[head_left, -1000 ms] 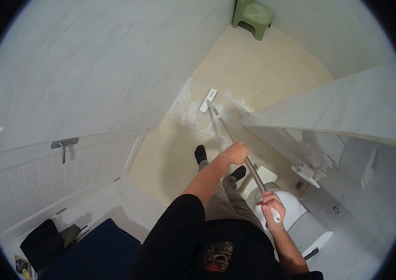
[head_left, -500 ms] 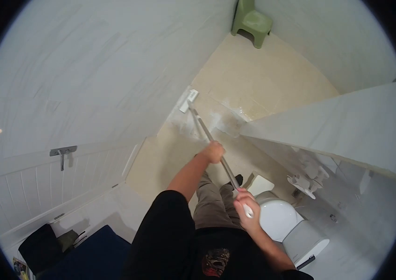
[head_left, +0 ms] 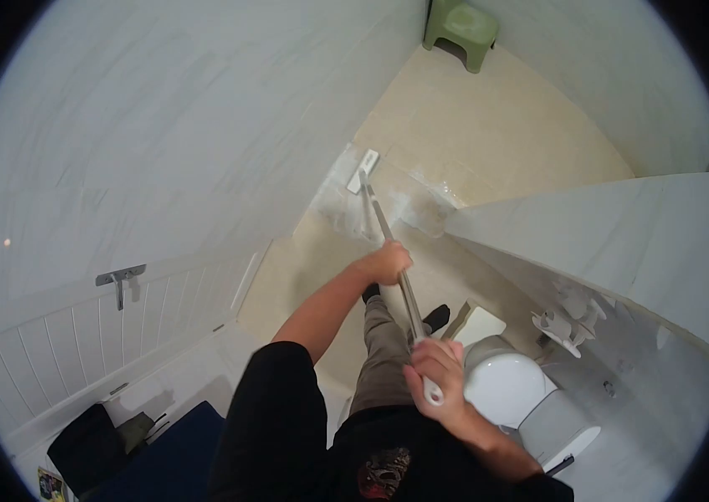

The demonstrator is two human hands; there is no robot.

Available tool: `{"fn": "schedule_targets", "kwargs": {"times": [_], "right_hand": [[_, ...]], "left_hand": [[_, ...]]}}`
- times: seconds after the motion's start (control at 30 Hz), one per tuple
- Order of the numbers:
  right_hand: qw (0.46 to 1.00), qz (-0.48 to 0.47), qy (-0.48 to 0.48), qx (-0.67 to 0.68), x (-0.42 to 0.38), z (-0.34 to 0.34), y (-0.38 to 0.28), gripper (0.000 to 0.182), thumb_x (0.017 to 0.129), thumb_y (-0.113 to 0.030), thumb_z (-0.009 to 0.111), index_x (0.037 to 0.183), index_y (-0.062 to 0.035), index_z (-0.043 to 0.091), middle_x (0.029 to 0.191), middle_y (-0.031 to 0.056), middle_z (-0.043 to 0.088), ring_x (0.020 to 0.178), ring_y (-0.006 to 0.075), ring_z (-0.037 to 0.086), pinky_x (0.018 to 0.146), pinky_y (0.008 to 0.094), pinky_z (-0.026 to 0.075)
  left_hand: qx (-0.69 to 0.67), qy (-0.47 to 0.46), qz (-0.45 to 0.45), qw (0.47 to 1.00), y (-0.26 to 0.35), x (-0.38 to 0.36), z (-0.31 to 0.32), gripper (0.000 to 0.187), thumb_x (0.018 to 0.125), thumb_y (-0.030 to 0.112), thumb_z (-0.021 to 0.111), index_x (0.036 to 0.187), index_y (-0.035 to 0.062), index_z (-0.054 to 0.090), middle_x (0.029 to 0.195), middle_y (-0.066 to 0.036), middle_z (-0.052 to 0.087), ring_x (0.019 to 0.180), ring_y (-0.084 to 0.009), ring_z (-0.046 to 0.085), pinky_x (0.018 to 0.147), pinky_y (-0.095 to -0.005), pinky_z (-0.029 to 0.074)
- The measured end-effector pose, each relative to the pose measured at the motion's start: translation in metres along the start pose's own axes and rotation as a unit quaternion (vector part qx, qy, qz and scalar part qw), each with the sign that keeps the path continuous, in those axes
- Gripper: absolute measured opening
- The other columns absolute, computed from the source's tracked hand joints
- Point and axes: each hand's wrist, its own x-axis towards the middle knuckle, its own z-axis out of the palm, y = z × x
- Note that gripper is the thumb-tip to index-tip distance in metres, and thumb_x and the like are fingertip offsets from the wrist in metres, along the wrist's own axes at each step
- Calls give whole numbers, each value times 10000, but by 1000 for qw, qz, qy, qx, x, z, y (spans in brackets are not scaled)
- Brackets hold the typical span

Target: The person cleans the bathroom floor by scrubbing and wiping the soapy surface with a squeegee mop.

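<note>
A long-handled floor brush (head_left: 388,222) slants across the middle of the head view, its white rectangular head (head_left: 363,171) resting on the floor near the left wall. Its underside is hidden, so I cannot see bristles. My left hand (head_left: 388,263) is wrapped around the middle of the metal handle. Lower down, my right hand (head_left: 440,376) grips the top end, where the white end cap (head_left: 432,391) sticks out. Whitish wet suds (head_left: 411,207) spread over the beige floor (head_left: 488,134) around the brush head.
A green stool (head_left: 465,25) stands in the far corner. On the right are a pale partition (head_left: 588,209), a toilet (head_left: 505,389) and a white step (head_left: 482,322) beside my foot. Dark fabric (head_left: 162,456) lies at lower left. A metal handle (head_left: 120,279) is on the left-hand door.
The view has shifted slightly, moving the scene right. The brush head sits a little farther from the left wall. Both hands keep hold of the handle.
</note>
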Motion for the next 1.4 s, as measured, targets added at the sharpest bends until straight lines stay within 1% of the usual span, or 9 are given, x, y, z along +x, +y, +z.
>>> {"fn": "schedule_targets", "kwargs": {"times": [0.13,0.3,0.53,0.77,0.9,1.03,1.17,1.23,1.4], "right_hand": [[985,-129,-38,108,49,21,38,217,713,85,669,688,-68,517,724,67,559,760,250,623,958,510,483],[973,-88,61,205,119,4,52,222,800,75,605,674,-46,468,690,71,529,671,240,568,897,482,518],[970,-60,135,192,91,63,43,205,824,63,597,689,-31,474,696,86,526,659,260,550,882,465,514],[975,5,145,168,52,71,-11,178,798,65,628,707,-23,503,705,99,541,674,288,568,877,468,500],[972,-7,163,170,11,51,-33,188,803,65,613,691,-30,496,686,94,533,669,284,568,834,455,499],[969,-14,177,173,25,73,-14,219,817,45,601,665,-44,471,670,86,526,651,271,559,778,440,504],[955,-20,221,196,68,59,-8,216,820,57,582,674,-44,460,662,86,523,632,269,548,744,431,505],[960,-30,207,187,59,55,-9,190,814,68,582,691,-41,488,681,87,533,649,284,554,745,428,508],[988,-51,74,129,-5,81,-38,187,756,80,628,700,-61,519,725,87,551,706,304,572,781,434,507]], "left_hand": [[23,13,-4,1000,-40,5,-22,133,640,181,685,713,81,636,823,-156,658,884,-415,614,809,-570,488],[-73,18,-109,991,-51,47,-88,132,632,185,699,692,79,648,780,-200,656,863,-431,608,814,-485,519],[61,-78,-55,994,-95,29,-67,135,650,188,685,733,82,690,797,-187,678,874,-417,638,818,-485,527],[68,-178,4,982,-65,-11,-45,181,667,243,708,760,89,689,902,-184,676,990,-420,607,848,-605,468],[-26,-153,17,988,7,-30,-33,188,657,235,696,779,92,690,911,-158,681,993,-427,601,840,-620,454],[-26,-135,18,990,-24,-32,-26,163,640,193,689,758,81,680,885,-165,683,939,-425,614,815,-629,451],[-93,-62,1,994,-39,-17,-49,171,646,232,703,686,86,623,760,-162,645,850,-413,608,755,-530,467],[-75,-136,-49,987,-31,-11,-59,144,631,162,684,737,65,680,794,-222,665,914,-454,628,763,-493,516],[13,-217,24,976,-12,-60,-30,133,674,190,672,761,89,688,865,-155,682,996,-394,606,886,-630,435]]}}
